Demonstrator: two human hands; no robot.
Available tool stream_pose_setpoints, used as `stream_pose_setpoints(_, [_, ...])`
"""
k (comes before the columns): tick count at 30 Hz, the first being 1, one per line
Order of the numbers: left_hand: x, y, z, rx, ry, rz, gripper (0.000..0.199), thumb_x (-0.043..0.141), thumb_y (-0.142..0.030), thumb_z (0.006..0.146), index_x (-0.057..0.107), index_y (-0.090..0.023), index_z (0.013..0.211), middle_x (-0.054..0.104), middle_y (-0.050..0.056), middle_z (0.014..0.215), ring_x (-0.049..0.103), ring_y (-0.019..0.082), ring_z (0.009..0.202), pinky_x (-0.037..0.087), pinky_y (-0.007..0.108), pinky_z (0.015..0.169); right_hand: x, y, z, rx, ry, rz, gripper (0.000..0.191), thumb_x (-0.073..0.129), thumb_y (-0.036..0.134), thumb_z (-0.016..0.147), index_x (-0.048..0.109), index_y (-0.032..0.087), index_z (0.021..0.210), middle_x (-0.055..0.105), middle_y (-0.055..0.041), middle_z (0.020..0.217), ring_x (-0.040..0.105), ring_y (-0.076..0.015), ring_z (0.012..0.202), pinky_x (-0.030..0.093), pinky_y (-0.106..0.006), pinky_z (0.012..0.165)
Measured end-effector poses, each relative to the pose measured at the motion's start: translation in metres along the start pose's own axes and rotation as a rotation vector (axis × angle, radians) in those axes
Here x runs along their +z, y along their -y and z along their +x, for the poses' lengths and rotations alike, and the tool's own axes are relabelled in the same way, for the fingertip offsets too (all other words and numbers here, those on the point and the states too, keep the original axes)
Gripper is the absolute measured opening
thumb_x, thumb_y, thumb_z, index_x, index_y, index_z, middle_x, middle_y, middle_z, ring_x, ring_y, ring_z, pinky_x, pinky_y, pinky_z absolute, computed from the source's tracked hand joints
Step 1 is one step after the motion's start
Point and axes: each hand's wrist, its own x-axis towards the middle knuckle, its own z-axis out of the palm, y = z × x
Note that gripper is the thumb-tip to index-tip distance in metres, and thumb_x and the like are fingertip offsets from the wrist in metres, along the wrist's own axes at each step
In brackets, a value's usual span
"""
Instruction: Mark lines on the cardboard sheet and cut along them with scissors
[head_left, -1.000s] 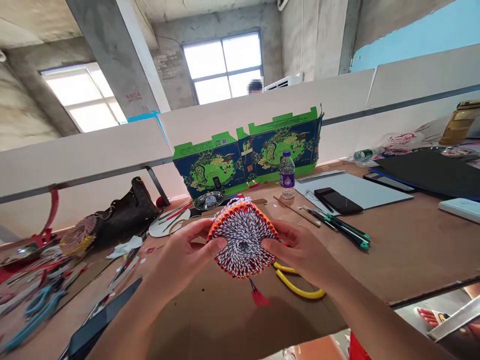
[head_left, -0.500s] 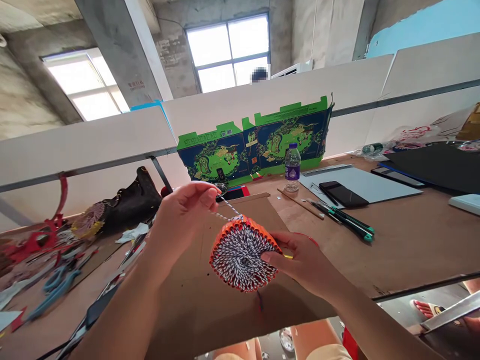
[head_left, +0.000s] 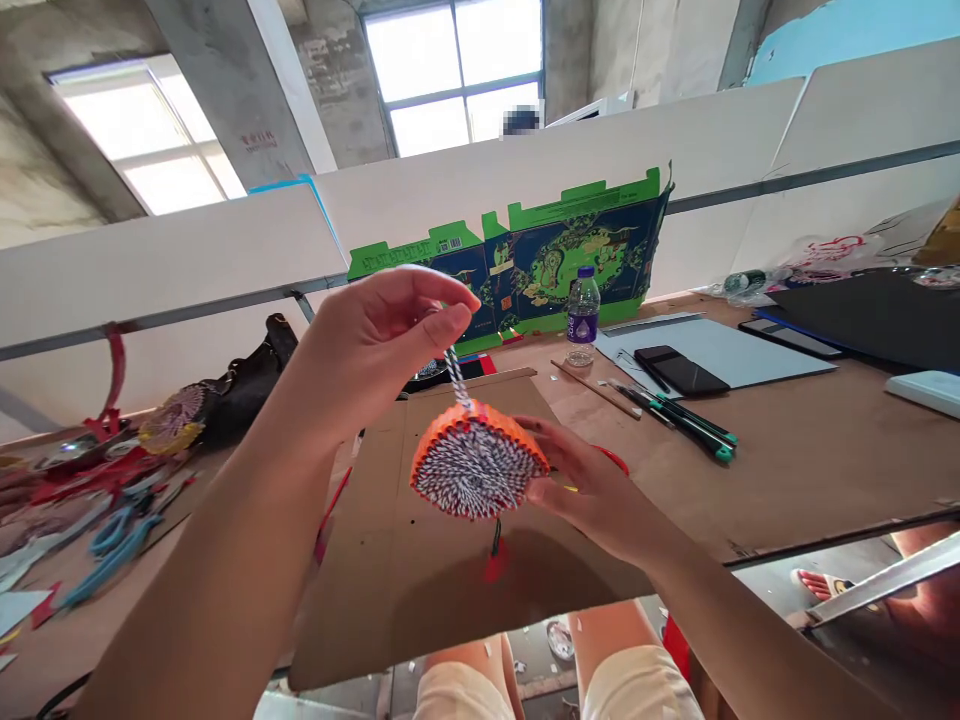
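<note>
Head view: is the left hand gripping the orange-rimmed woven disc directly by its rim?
No, the left hand pinches the black-and-white twisted cord above the woven disc, while the right hand touches the disc.

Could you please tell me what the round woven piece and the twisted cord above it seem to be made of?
The round piece looks like tightly wound black-and-white twine, matte, edged with shiny orange strips, perhaps plastic or paper. The cord in the left hand seems the same twisted string, its plies showing; the fibre itself cannot be told.
</note>
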Motion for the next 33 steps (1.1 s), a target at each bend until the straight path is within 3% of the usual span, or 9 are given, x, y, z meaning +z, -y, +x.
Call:
stream_pose_setpoints(2, [0.001, -0.003, 0.000, 0.020, -0.026, 0.019, 0.008, 0.071, -0.034, 0.078, 0.072, -0.028, 0.084, 0.061, -0.002, 0.072, 0.052, 0.009, 0.060, 0.037, 0.022, 0.049, -0.006, -0.004, 0.002, -0.046, -0.040, 0.046, 0.068, 0.071, 0.043, 0.080, 0.039, 0.027, 0.138, 0.057, -0.0097, 0.131, 0.053, -0.0236, 0.122, 0.046, -0.039, 0.098])
stream_pose_setpoints(7, [-0.001, -0.005, 0.008, 0.096, -0.104, 0.100, 0.013, 0.070, -0.035, 0.081, 0.072, -0.026, 0.089, 0.061, -0.002, 0.073, 0.052, 0.009, 0.063, 0.038, 0.022, 0.054, -0.017, -0.016, 0.005, -0.079, -0.098, 0.065, 0.072, 0.072, 0.050, 0.078, 0.038, 0.026, 0.137, 0.054, -0.0123, 0.134, 0.048, -0.0247, 0.128, 0.045, -0.040, 0.100])
stream_pose_setpoints(14, [0.004, -0.011, 0.018, 0.152, -0.179, 0.138, 0.013, 0.070, -0.032, 0.082, 0.072, -0.024, 0.092, 0.063, -0.002, 0.075, 0.052, 0.007, 0.061, 0.040, 0.021, 0.054, 0.016, -0.016, -0.003, -0.018, -0.038, 0.134, 0.077, 0.080, 0.047, 0.070, 0.042, 0.024, 0.133, 0.048, -0.0122, 0.141, 0.046, -0.0272, 0.129, 0.037, -0.043, 0.107])
stream_pose_setpoints(19, [0.008, -0.019, 0.017, 0.139, -0.234, 0.269, 0.013, 0.066, -0.030, 0.084, 0.073, -0.023, 0.093, 0.059, -0.002, 0.068, 0.048, 0.008, 0.058, 0.032, 0.021, 0.048, 0.030, -0.023, -0.003, -0.030, -0.116, 0.262, 0.055, 0.075, 0.043, 0.077, 0.050, 0.027, 0.124, 0.057, -0.0083, 0.130, 0.055, -0.0234, 0.118, 0.043, -0.039, 0.101])
stream_pose_setpoints(22, [0.007, -0.020, 0.016, 0.120, -0.211, 0.268, 0.015, 0.064, -0.034, 0.085, 0.073, -0.025, 0.094, 0.060, -0.002, 0.069, 0.052, 0.008, 0.059, 0.036, 0.022, 0.049, 0.028, -0.027, 0.002, -0.037, -0.192, 0.319, 0.040, 0.069, 0.047, 0.082, 0.057, 0.024, 0.112, 0.066, -0.0084, 0.117, 0.060, -0.0224, 0.112, 0.045, -0.037, 0.099])
stream_pose_setpoints(26, [0.008, -0.020, 0.014, 0.107, -0.215, 0.266, 0.017, 0.063, -0.034, 0.084, 0.072, -0.025, 0.095, 0.061, -0.003, 0.072, 0.056, 0.009, 0.063, 0.040, 0.023, 0.053, 0.027, -0.027, 0.006, -0.103, -0.160, 0.346, 0.072, 0.069, 0.069, 0.069, 0.052, 0.025, 0.123, 0.062, -0.0108, 0.126, 0.058, -0.0261, 0.117, 0.045, -0.039, 0.100])
stream_pose_setpoints(28, [0.010, -0.020, 0.013, 0.089, -0.211, 0.278, 0.018, 0.063, -0.036, 0.084, 0.072, -0.026, 0.096, 0.061, -0.002, 0.072, 0.057, 0.010, 0.064, 0.039, 0.024, 0.052, 0.030, -0.025, 0.006, -0.099, -0.138, 0.361, 0.079, 0.074, 0.065, 0.065, 0.049, 0.025, 0.129, 0.059, -0.0107, 0.131, 0.056, -0.0266, 0.120, 0.044, -0.040, 0.102])
stream_pose_setpoints(33, [0.011, -0.020, 0.014, 0.104, -0.216, 0.283, 0.015, 0.066, -0.032, 0.083, 0.073, -0.026, 0.094, 0.060, -0.002, 0.071, 0.052, 0.009, 0.057, 0.037, 0.023, 0.050, 0.035, -0.025, 0.005, -0.011, -0.166, 0.444, 0.048, 0.073, 0.053, 0.075, 0.063, 0.024, 0.111, 0.066, -0.0072, 0.122, 0.057, -0.0242, 0.118, 0.043, -0.038, 0.104])
